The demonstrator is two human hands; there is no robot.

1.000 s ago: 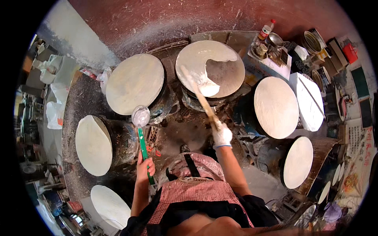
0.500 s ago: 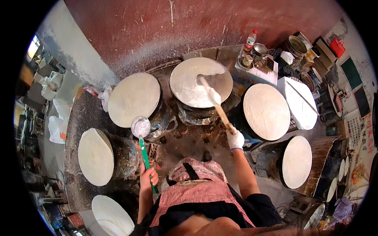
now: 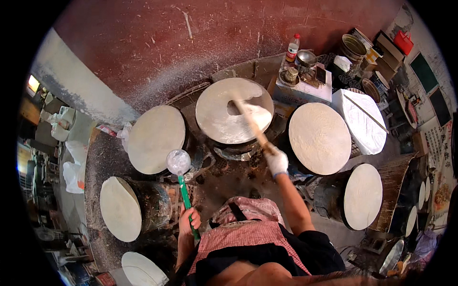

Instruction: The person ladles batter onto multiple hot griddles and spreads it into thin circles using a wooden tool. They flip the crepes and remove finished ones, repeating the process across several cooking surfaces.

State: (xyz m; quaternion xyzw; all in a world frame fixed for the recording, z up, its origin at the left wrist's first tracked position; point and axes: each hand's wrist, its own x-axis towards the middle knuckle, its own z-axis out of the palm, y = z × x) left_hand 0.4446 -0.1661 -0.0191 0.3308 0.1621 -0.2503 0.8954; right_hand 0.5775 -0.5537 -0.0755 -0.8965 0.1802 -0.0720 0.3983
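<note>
My right hand [image 3: 277,162], in a white glove, is closed round the wooden handle of a batter spreader [image 3: 257,132]. Its far end is blurred and lies over the round griddle [image 3: 233,108] at the far middle. Pale batter [image 3: 217,107] coats most of that griddle, with a dark bare patch near the spreader and a thicker white heap right of it. My left hand [image 3: 189,220], bare, grips the green handle of a ladle [image 3: 179,162]. The ladle's whitish round bowl hangs beside the near edge of the left griddle's pale sheet [image 3: 156,139].
More round griddles with pale sheets curve around me: right [image 3: 319,138], far right [image 3: 362,196], left [image 3: 120,209] and near left [image 3: 143,269]. A white-wrapped box [image 3: 362,126] with a thin stick, a bottle [image 3: 292,48] and a metal bowl [image 3: 306,58] stand back right.
The spreader has swung slightly left across the middle griddle, and the batter heap and bare patch have changed shape. The view has shifted a little; the ladle stays in my left hand.
</note>
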